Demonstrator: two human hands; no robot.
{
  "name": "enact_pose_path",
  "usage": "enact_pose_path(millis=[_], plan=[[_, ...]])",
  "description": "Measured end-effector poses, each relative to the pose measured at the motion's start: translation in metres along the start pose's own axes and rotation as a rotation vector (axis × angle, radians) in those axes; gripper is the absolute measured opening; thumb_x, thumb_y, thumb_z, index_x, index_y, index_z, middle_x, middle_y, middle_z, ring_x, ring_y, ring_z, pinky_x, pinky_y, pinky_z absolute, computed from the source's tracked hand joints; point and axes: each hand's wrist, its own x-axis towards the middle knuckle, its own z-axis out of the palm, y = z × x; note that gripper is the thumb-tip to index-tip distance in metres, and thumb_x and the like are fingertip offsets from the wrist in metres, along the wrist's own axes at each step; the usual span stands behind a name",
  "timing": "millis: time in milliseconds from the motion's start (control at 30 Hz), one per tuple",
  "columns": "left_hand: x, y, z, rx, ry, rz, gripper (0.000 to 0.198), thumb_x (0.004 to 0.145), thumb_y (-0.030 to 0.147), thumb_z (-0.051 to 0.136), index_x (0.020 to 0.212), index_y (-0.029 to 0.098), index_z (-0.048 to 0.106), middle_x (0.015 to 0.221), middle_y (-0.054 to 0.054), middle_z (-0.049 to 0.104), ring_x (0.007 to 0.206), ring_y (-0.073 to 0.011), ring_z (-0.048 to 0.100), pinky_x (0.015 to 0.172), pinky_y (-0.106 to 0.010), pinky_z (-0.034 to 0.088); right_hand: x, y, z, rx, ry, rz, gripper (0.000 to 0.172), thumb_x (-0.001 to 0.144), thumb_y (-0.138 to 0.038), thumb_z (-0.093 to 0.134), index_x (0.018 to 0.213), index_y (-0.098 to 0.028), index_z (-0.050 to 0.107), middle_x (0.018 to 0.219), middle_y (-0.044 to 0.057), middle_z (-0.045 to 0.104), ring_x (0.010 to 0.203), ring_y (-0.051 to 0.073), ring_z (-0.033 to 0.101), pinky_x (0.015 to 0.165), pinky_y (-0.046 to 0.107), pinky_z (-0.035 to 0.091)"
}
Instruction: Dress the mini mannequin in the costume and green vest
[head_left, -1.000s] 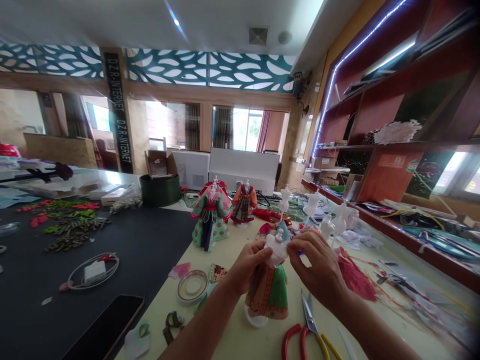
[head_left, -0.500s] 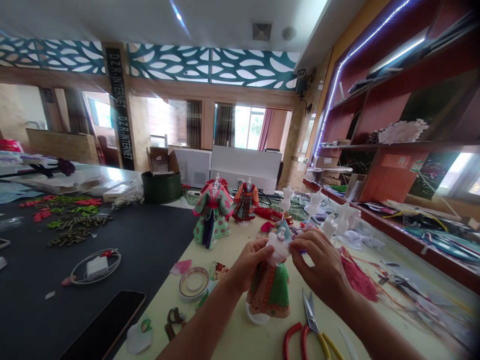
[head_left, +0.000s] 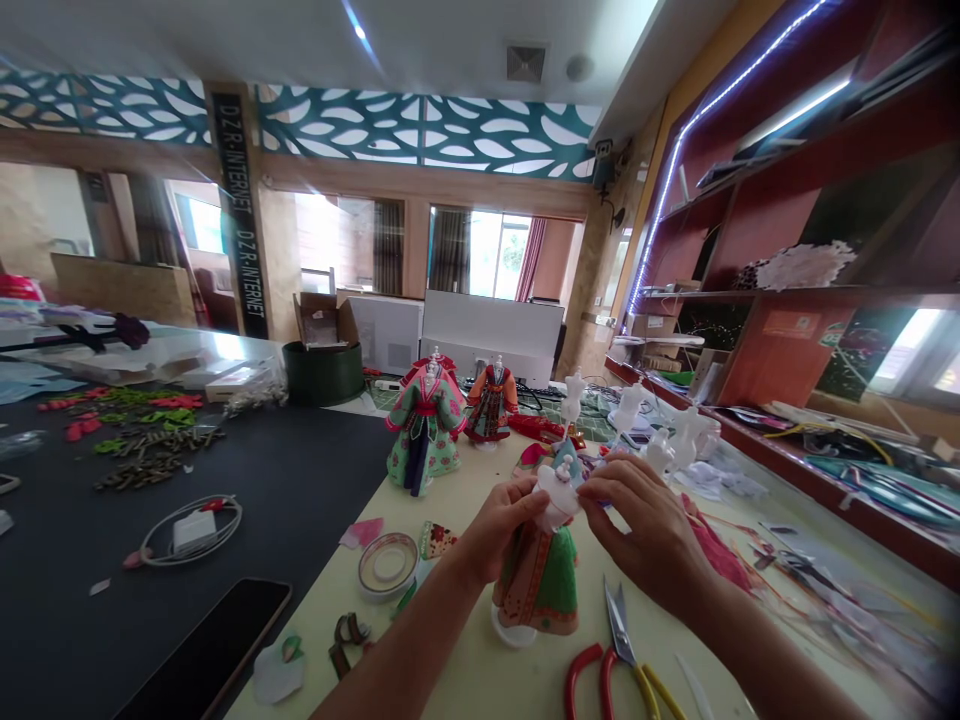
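On the doll [head_left: 536, 582], left hand [head_left: 499, 525] and right hand [head_left: 645, 530] stay clamped.

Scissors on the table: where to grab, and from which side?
Take the scissors by the red and yellow loops, from the near side: they lie flat, blades pointing away, loops toward the person. The right hand is closest, though it holds the doll.

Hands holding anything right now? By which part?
Yes. The dress-form doll is held by its white upper torso, with the left hand fingers on one side and the right hand fingers on the other.
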Motion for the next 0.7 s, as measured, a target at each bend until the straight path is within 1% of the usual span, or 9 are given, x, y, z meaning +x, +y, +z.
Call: enact_pose_path(millis=[200, 367, 533, 700], plan=[[-0.001, 0.000, 0.001, 0.002, 0.004, -0.003, 0.030, 0.081, 0.033, 0.062, 0.098, 0.009, 0.066, 0.078, -0.009, 0.065, 0.070, -0.0151, 0.061, 0.065, -0.022, 0.045, 0.002, 0.000, -0.004, 0.002, -0.061, 0.001, 0.010, 0.082, -0.009, 0.053, 0.082, -0.017, 0.059, 0.075, 0.003, 0.059, 0.072, 0.017, 0.054, 0.079, 0.037, 0.046], [-0.001, 0.000, 0.000, 0.000, 0.002, -0.012, 0.031, 0.081, 0.034, 0.062, 0.098, 0.009, 0.066, 0.076, -0.008, 0.065, 0.065, -0.0147, 0.059, 0.064, -0.024, 0.046, 0.005, 0.000, -0.006, -0.010, -0.104, 0.001, 0.010, 0.083, -0.011, 0.052, 0.081, -0.017, 0.060, 0.075, 0.004, 0.059, 0.075, 0.017, 0.055, 0.077, 0.036, 0.045], [0.000, 0.000, 0.000, 0.014, 0.018, -0.009, 0.030, 0.082, 0.034, 0.062, 0.098, 0.009, 0.066, 0.076, -0.007, 0.064, 0.066, -0.0138, 0.058, 0.065, -0.024, 0.045, 0.010, -0.001, -0.010, -0.041, -0.152, -0.037, 0.013, 0.085, -0.011, 0.050, 0.081, -0.015, 0.061, 0.075, 0.006, 0.059, 0.075, 0.018, 0.053, 0.074, 0.035, 0.045], [-0.001, 0.000, 0.000, -0.011, 0.032, -0.019, 0.030, 0.081, 0.034, 0.063, 0.097, 0.009, 0.066, 0.074, -0.007, 0.064, 0.064, -0.0128, 0.057, 0.064, -0.023, 0.045, 0.013, -0.006, -0.014, -0.150, -0.203, -0.105, 0.018, 0.087, -0.011, 0.047, 0.080, -0.014, 0.063, 0.073, 0.007, 0.059, 0.076, 0.019, 0.053, 0.074, 0.036, 0.044]])
